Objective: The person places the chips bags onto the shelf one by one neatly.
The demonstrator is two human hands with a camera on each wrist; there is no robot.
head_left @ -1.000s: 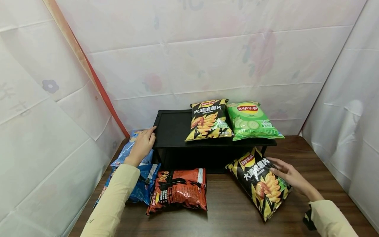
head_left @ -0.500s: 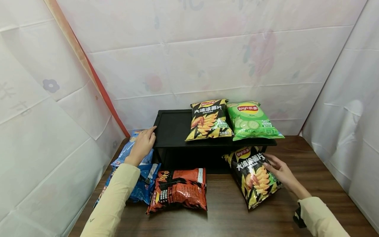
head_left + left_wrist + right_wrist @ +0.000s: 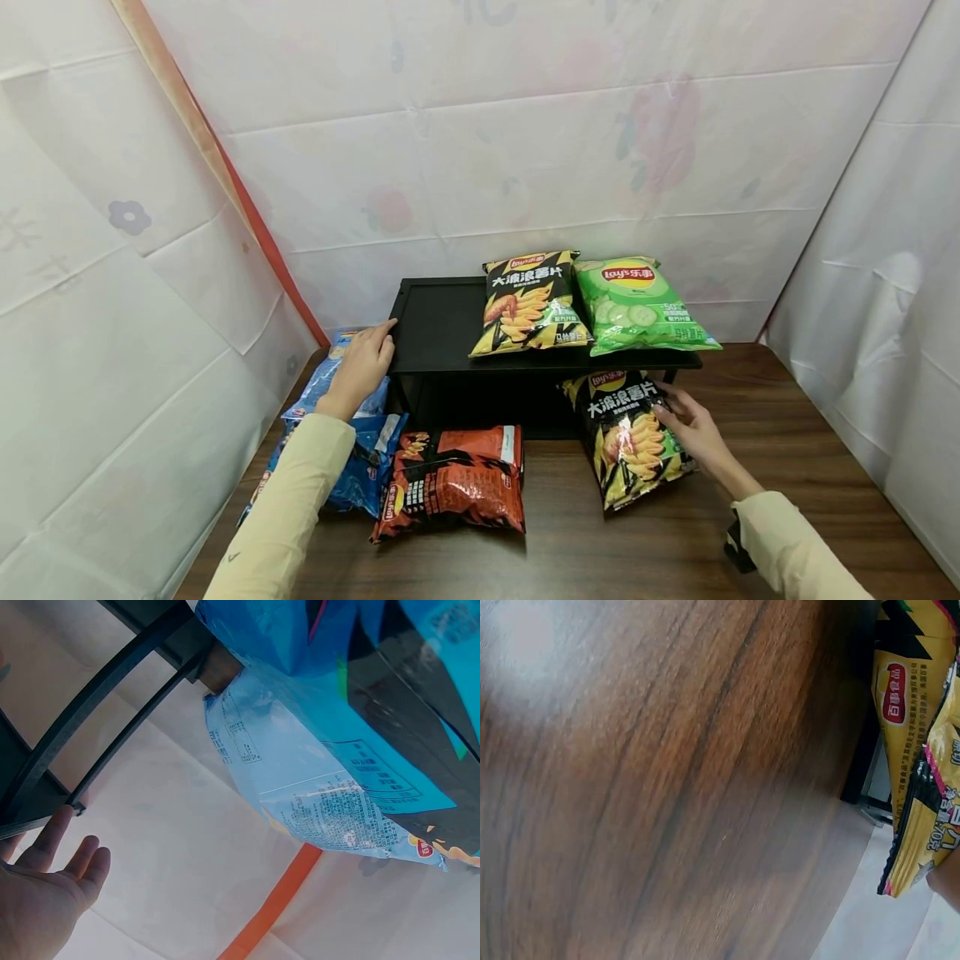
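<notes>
My right hand (image 3: 692, 429) grips the right side of a black and yellow chip bag (image 3: 630, 450), thumb on its front. The bag leans with its top under the right end of a black two-tier shelf (image 3: 442, 325). In the right wrist view, the chip bag (image 3: 911, 750) shows its gold back at the right edge, and most of the hand is out of frame. On the shelf's left edge rests my left hand (image 3: 360, 367), its fingers extended. The left wrist view shows that left hand (image 3: 45, 892) with its fingertips at the shelf's edge.
Another black and yellow chip bag (image 3: 528, 304) and a green one (image 3: 637, 308) lie on the shelf's upper tier. A red chip bag (image 3: 457, 483) lies on the wooden table (image 3: 570, 558). Blue bags (image 3: 367, 467) are stacked at left, partly behind the left arm. White curtains surround the table.
My right hand has moved the black and yellow chip bag leftward and away from me, its top now partly under the shelf's upper tier. The left hand has stayed put.
</notes>
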